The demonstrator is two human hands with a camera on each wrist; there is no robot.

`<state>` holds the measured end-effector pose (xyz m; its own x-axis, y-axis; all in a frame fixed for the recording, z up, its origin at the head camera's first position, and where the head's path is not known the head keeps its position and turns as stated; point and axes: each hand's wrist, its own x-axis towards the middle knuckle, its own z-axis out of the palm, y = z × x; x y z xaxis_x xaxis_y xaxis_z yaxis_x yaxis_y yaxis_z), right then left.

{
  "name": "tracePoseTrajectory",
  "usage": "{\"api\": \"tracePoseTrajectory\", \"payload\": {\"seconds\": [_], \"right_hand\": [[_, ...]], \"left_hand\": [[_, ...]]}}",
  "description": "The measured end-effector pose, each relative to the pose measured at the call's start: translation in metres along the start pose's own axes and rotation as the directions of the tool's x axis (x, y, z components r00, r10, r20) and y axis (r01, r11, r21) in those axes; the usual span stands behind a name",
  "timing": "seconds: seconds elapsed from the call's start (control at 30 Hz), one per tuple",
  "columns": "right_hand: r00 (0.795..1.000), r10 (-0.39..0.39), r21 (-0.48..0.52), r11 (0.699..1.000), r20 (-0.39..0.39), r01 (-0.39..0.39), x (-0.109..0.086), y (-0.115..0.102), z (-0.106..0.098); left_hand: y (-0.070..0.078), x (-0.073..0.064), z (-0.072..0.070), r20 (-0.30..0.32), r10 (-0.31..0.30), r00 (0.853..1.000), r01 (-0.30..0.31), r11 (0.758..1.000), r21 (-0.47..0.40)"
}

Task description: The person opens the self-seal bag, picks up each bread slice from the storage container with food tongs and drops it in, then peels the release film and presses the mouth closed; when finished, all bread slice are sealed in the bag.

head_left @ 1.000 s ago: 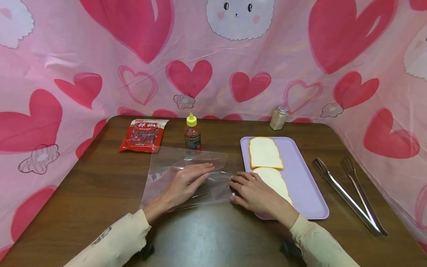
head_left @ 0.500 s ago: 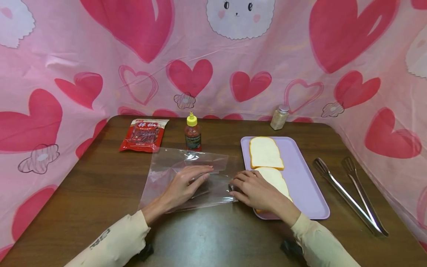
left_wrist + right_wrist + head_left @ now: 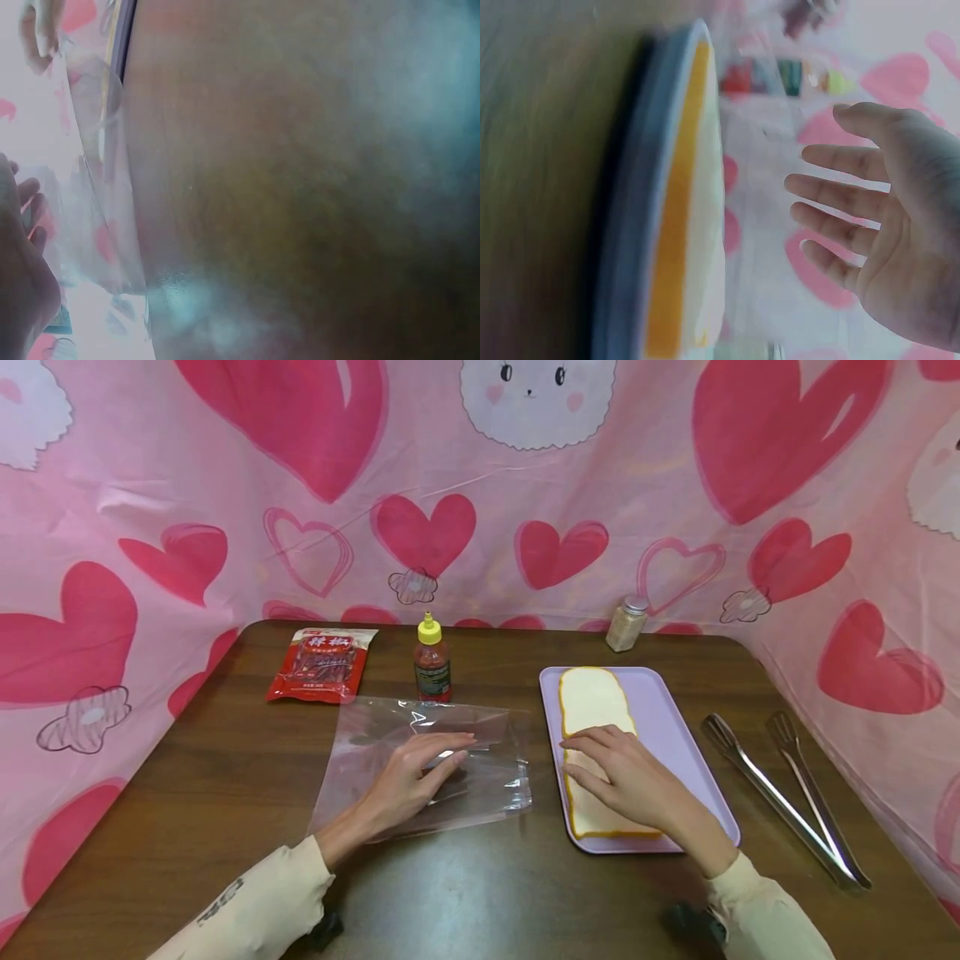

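Note:
A clear plastic bag [image 3: 480,789] lies flat on the table. Over it is my left hand [image 3: 412,777], fingers extended toward the right and holding nothing. In the left wrist view this hand [image 3: 26,277] appears at the left edge beside the film. My right hand [image 3: 630,777] is above the lower of two bread slices [image 3: 600,814] on the lilac tray [image 3: 686,777]. The right wrist view shows that hand [image 3: 900,225] with spread fingers, apart from the bread [image 3: 709,202]. The upper bread slice [image 3: 594,700] lies just beyond it.
A red chili packet [image 3: 322,664] and a yellow-capped sauce bottle [image 3: 432,664] stand behind the bag. A spice jar [image 3: 627,624] is at the back right. Metal tongs [image 3: 795,810] lie right of the tray. A heart-printed cloth [image 3: 495,477] surrounds the table.
My right hand has left the right edge of the bag and moved right, over the bread. The left hand has stayed nearly in place; the bag edge now lies free.

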<state>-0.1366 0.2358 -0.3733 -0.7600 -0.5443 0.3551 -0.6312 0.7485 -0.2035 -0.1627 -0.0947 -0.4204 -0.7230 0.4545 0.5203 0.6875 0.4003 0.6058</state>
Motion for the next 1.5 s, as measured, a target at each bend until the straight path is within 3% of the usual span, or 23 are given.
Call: {"api": "tracePoseTrajectory", "payload": {"seconds": [0.17,0.37,0.47,0.6,0.87,0.97,1.17,1.27,1.4,1.5], "right_hand": [[0.991,0.042,-0.007,0.999,-0.126,-0.043,-0.025,0.024,-0.022],[0.956,0.207,-0.052,0.974,-0.208,-0.222,-0.075,0.061,-0.048],[0.927,0.33,-0.044,0.938,-0.18,-0.343,-0.103,0.077,-0.059],[0.868,0.479,-0.048,0.872,-0.128,-0.488,-0.138,0.096,-0.07],[0.788,0.613,-0.129,0.778,-0.053,-0.614,-0.187,0.128,-0.077],[0.756,0.655,-0.161,0.744,-0.019,-0.648,-0.197,0.132,-0.076],[0.718,0.693,-0.149,0.717,0.055,-0.681,-0.206,0.134,-0.075],[0.68,0.723,-0.129,0.691,0.119,-0.712,-0.207,0.136,-0.073],[0.679,0.728,-0.102,0.686,0.098,-0.72,-0.204,0.141,-0.069],[0.7,0.713,-0.082,0.7,0.035,-0.709,-0.2,0.144,-0.066]], "left_hand": [[0.0,0.0,-0.001,0.011,-0.039,0.999,0.039,0.999,0.003],[0.001,0.001,0.0,-0.001,-0.046,0.999,0.046,0.999,0.008],[0.0,0.001,0.0,-0.011,-0.057,0.998,0.057,0.998,-0.001],[0.0,0.001,-0.001,-0.015,-0.081,0.997,0.08,0.997,-0.02],[0.001,0.001,-0.002,-0.014,-0.122,0.992,0.121,0.992,-0.022],[0.001,0.001,-0.002,-0.012,-0.118,0.993,0.118,0.993,-0.018],[0.0,0.001,-0.002,-0.016,-0.116,0.993,0.116,0.993,-0.016],[0.001,0.001,-0.002,-0.016,-0.123,0.992,0.122,0.992,-0.017],[0.001,0.001,-0.002,-0.014,-0.126,0.992,0.126,0.992,-0.017],[0.001,0.001,-0.002,-0.01,-0.13,0.991,0.13,0.991,-0.018]]}}
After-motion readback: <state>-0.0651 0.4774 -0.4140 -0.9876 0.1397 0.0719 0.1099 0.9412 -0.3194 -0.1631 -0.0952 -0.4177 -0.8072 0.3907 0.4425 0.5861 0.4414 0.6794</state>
